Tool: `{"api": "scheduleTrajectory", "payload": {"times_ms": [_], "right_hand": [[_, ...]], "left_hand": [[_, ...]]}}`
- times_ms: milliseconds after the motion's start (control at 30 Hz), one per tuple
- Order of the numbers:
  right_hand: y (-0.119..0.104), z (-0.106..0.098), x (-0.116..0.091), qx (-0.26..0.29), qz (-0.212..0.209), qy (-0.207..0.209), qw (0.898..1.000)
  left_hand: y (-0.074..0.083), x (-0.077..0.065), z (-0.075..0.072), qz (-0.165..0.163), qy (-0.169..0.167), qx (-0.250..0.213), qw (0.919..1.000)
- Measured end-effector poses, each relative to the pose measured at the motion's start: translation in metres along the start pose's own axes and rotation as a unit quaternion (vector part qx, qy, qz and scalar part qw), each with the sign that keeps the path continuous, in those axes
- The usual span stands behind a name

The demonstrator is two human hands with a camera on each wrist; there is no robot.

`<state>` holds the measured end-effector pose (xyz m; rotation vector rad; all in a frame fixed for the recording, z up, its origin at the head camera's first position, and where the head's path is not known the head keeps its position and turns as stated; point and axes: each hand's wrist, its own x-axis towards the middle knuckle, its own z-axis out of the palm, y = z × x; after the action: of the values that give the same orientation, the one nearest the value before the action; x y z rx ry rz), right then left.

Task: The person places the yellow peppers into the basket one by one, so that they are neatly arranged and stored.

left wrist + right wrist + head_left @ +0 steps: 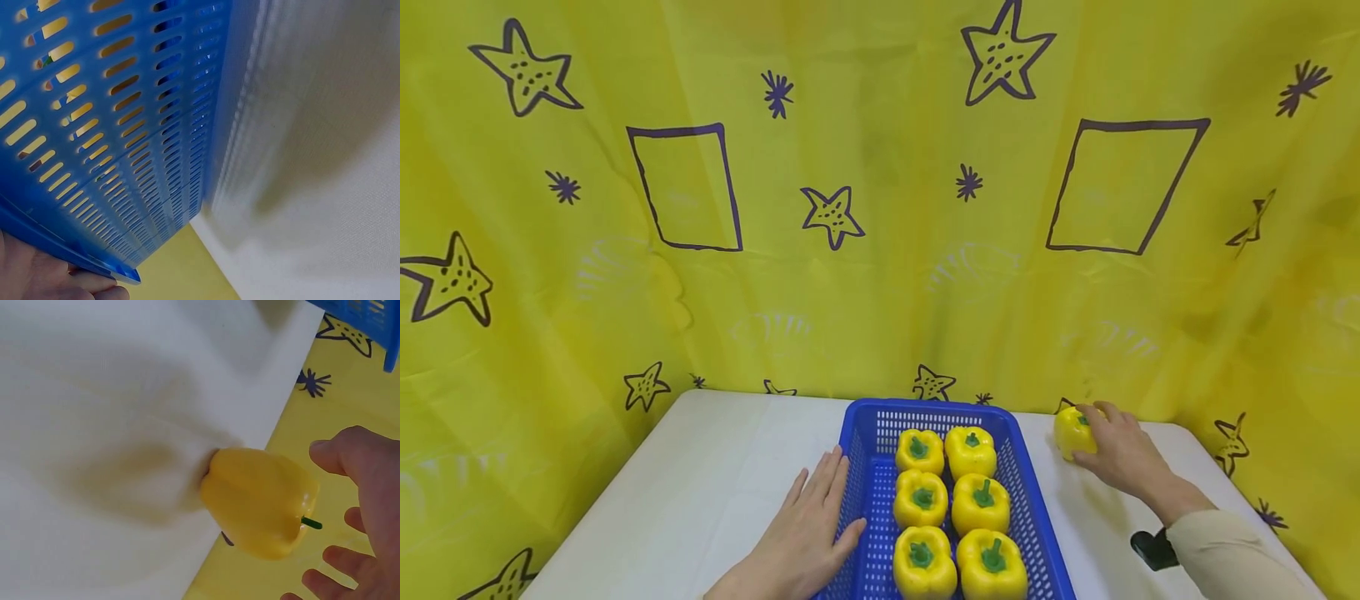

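Note:
A blue perforated plastic basket point(865, 402) holds two columns of yellow bell peppers point(972, 452) with green stems, along its right side. My left hand point(808, 525) lies with fairly straight fingers against the basket's left rim; the left wrist view shows its fingers point(44, 275) at the rim's outer edge. To the right of the basket, one yellow bell pepper point(1071, 433) stands on the white table. Over it reaches my right hand point(1123, 454), thumb and fingers spread. In the right wrist view a gap shows between that hand point(375, 506) and the pepper point(259, 500).
A white table point(722, 467) carries everything. Behind and at both sides hangs a yellow curtain point(887, 317) printed with dark stars and outlines. The left strip inside the basket shows bare blue mesh. A small black object point(1152, 550) is at my right wrist.

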<state>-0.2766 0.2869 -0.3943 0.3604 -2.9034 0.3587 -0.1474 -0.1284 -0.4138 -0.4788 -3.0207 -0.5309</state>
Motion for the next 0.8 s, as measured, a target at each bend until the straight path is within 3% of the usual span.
{"api": "scheduleTrajectory", "payload": {"times_ms": [600, 800], "right_hand": [[0.013, 0.017, 0.016, -0.096, -0.06, 0.057, 0.992], [0.015, 0.027, 0.013, -0.088, -0.043, 0.052, 0.994]], "left_hand": [[-0.001, 0.001, 0.0, -0.004, -0.002, 0.006, 1.0], [0.0, 0.002, 0.0, -0.006, -0.006, 0.007, 0.9999]]}}
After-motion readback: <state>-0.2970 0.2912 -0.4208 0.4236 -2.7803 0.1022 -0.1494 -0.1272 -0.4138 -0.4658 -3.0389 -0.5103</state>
